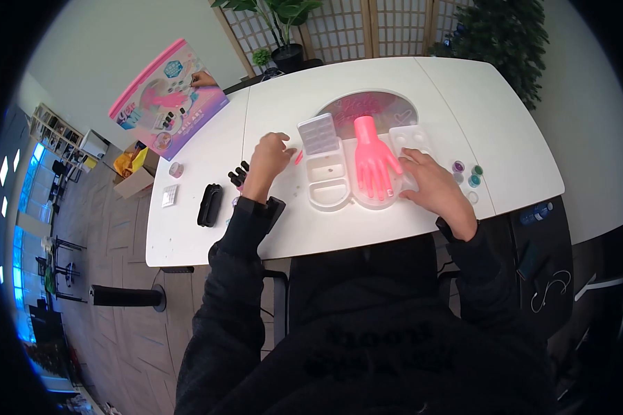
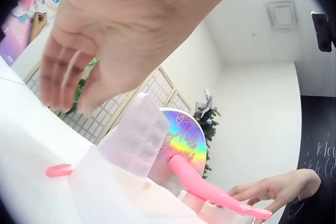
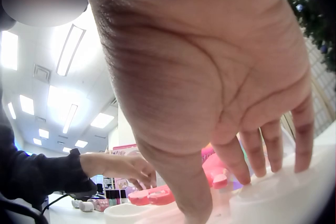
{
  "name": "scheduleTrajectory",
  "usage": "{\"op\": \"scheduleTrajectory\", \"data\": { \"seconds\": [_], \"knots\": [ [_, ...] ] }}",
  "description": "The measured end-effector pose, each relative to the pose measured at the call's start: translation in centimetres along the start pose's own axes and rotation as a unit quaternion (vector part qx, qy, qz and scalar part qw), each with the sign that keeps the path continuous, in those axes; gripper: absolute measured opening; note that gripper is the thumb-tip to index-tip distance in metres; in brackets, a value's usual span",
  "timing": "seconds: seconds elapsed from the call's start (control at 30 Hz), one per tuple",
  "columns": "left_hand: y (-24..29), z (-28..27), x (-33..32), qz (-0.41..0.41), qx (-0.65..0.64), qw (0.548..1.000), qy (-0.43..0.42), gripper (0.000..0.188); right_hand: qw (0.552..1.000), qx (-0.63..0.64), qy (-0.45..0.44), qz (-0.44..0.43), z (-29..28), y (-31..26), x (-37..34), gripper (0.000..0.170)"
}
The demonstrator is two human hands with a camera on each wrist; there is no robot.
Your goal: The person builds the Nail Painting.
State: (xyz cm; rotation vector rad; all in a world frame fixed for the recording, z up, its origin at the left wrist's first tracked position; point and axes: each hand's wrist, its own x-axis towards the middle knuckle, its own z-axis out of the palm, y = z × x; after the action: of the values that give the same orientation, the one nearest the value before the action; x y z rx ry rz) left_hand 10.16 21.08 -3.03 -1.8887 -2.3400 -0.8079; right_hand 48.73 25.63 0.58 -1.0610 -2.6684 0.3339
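A pink model hand (image 1: 375, 162) lies palm down on a white nail-art station (image 1: 327, 200) with a mirror (image 1: 342, 107) behind it. My left hand (image 1: 268, 160) hovers over the table left of the station, its fingers loosely bent and empty. Close by its fingertips are pink tweezers (image 2: 59, 170), lying beside the station's left compartments. My right hand (image 1: 432, 183) rests its spread fingertips on the station's white right side, next to the model fingers. In the right wrist view its fingers (image 3: 273, 148) are long and mostly straight. A clear lid with square pockets (image 1: 317, 133) stands raised at the left.
Small glitter pots (image 1: 474, 180) sit right of the station. To the left are dark-capped polish bottles (image 1: 239, 174), a black case (image 1: 210, 205), a small round jar (image 1: 176, 169) and a white packet (image 1: 169, 196). The toy's box (image 1: 169, 100) stands at the back left.
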Motion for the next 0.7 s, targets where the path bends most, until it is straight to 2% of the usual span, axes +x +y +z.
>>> {"op": "scheduleTrajectory", "data": {
  "seconds": [0.03,0.1,0.17,0.27,0.37,0.5,0.57,0.6,0.67,0.7],
  "knots": [
    [0.0,0.2,-0.1,-0.002,0.000,1.000,0.001,0.024,1.000,0.000,0.000,-0.002,0.0,0.0,0.0,0.066],
    [0.1,0.8,0.2,-0.047,0.023,0.995,-0.088,0.026,1.000,-0.002,-0.006,0.003,0.1,0.1,0.1,0.067],
    [0.5,1.0,0.5,-0.051,0.003,0.996,-0.072,0.023,1.000,-0.001,-0.011,0.005,0.0,0.0,0.1,0.067],
    [1.1,0.6,0.6,-0.073,0.010,0.992,-0.105,0.022,1.000,-0.001,-0.016,0.007,-0.1,0.0,0.2,0.068],
    [0.9,0.4,0.3,-0.060,0.030,0.995,-0.068,0.015,1.000,0.002,-0.015,0.006,0.0,0.1,0.1,0.068],
    [0.2,-2.0,0.2,-0.109,-0.007,0.994,0.014,0.016,1.000,0.004,-0.006,0.001,0.1,0.2,-0.2,0.069],
    [1.2,-4.5,-0.1,-0.157,-0.099,0.982,0.022,0.015,0.999,0.016,-0.026,0.017,-0.3,0.1,0.0,0.071],
    [1.2,-4.6,-0.2,-0.158,-0.099,0.982,0.021,0.015,0.998,0.027,-0.044,0.031,-0.4,0.0,0.1,0.074],
    [0.9,-4.8,-0.4,-0.086,-0.314,0.940,0.102,0.018,0.998,0.029,-0.046,0.030,-0.3,0.1,0.1,0.074],
    [0.9,-4.9,-0.4,-0.087,-0.313,0.940,0.103,0.018,0.998,0.030,-0.048,0.030,-0.3,0.1,0.1,0.075]
  ]
}}
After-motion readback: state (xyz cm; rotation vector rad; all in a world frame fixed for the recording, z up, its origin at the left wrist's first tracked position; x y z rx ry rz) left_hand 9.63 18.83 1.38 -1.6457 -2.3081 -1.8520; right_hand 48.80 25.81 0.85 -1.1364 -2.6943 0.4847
